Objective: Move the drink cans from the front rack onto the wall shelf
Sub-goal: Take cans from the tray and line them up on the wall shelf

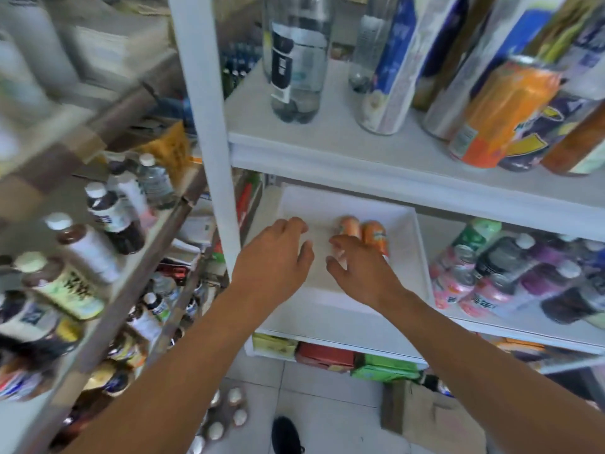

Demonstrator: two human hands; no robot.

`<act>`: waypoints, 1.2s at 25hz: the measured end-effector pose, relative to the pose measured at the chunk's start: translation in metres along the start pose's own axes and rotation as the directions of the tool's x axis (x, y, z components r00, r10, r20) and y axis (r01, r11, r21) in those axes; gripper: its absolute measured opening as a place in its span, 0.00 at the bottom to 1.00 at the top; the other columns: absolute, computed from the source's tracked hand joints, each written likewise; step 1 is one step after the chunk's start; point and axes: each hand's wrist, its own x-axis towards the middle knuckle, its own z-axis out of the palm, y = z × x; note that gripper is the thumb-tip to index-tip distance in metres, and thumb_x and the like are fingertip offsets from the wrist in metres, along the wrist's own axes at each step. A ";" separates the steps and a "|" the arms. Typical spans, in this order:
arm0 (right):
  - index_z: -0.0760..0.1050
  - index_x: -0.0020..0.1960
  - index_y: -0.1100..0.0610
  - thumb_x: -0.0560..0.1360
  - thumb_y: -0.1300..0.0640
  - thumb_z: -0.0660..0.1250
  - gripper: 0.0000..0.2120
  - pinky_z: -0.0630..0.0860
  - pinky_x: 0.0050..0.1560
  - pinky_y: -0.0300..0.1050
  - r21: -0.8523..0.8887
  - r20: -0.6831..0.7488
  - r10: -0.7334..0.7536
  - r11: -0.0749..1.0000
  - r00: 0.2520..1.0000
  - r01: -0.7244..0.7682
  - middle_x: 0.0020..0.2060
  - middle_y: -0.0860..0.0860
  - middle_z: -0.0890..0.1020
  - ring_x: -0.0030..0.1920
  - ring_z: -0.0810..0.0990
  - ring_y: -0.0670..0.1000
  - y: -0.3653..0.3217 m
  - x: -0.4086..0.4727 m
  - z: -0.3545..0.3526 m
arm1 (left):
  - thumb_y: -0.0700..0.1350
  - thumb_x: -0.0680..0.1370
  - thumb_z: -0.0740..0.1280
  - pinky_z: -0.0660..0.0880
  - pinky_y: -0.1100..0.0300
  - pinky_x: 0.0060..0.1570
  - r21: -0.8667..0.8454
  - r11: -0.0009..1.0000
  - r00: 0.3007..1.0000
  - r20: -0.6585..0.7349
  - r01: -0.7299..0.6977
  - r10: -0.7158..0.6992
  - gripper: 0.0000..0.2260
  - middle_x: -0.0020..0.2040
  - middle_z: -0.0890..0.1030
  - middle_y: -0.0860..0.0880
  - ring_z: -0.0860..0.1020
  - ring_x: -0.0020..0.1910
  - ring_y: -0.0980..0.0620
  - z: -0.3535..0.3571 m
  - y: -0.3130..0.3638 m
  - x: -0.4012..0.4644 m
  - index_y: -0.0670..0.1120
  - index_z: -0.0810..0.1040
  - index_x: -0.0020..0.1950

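I see a white rack (212, 132) that fills the centre and right of the frame, with a thick upright post and several shelves. In the left part of the frame a second shelf unit (98, 290) of grey metal runs diagonally, full of bottles with white caps; this part is blurred.

On the upper shelf of the white rack, in the upper right of the frame, stand tall clear bottles (296, 57) and a large orange can (501, 113) that appears tilted by the wide lens.

On the middle shelf, at the centre of the frame, lies a white tray (406, 257). Two small orange cans (361, 232) stand in it, side by side and touching, toward its back part. To the right of the tray, at the right edge of the frame, a group of pink cans (465, 283) and dark bottles stands on the same shelf.

Both forearms reach from the bottom of the frame into the tray. My left hand (278, 257) is over the tray's left part, fingers spread and relaxed, holding nothing. My right hand (357, 267) is just in front of the orange cans, fingers loosely bent and apart; the fingertips are at the nearer can, but I cannot tell whether they touch it.

At the bottom centre, a dark shoe (286, 434) is on the tiled floor.
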 end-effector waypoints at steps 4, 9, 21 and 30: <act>0.73 0.66 0.55 0.79 0.51 0.63 0.17 0.76 0.52 0.45 -0.018 0.045 0.132 0.991 0.990 -0.131 0.59 0.55 0.80 0.54 0.80 0.56 0.047 0.028 0.017 | 0.50 0.80 0.60 0.78 0.50 0.50 -0.001 1.000 0.998 0.064 0.017 -0.017 0.14 0.57 0.79 0.48 0.79 0.54 0.46 0.040 0.001 0.027 0.49 0.73 0.64; 0.72 0.64 0.55 0.79 0.51 0.64 0.16 0.75 0.47 0.45 -0.032 0.022 0.221 0.975 0.975 -0.220 0.56 0.53 0.79 0.52 0.79 0.54 0.080 0.059 0.034 | 0.51 0.80 0.60 0.77 0.55 0.48 0.008 1.000 0.996 0.087 0.001 -0.002 0.14 0.57 0.79 0.49 0.80 0.53 0.48 0.079 -0.001 0.045 0.49 0.72 0.64; 0.53 0.76 0.65 0.71 0.42 0.73 0.47 0.67 0.70 0.56 -0.135 0.042 0.510 0.855 0.859 -0.501 0.71 0.64 0.64 0.73 0.64 0.63 0.099 0.134 0.079 | 0.51 0.80 0.60 0.78 0.56 0.49 -0.030 0.998 0.995 0.085 0.060 -0.057 0.13 0.56 0.80 0.49 0.80 0.53 0.50 0.110 -0.016 0.069 0.49 0.73 0.63; 0.49 0.75 0.59 0.71 0.47 0.72 0.44 0.78 0.54 0.52 -0.006 0.291 0.494 0.857 0.819 -0.515 0.61 0.58 0.75 0.58 0.77 0.60 0.091 0.123 0.090 | 0.51 0.80 0.62 0.74 0.58 0.48 -0.096 0.979 0.977 0.131 0.182 -0.169 0.13 0.58 0.80 0.49 0.79 0.53 0.50 0.099 -0.020 0.067 0.49 0.74 0.63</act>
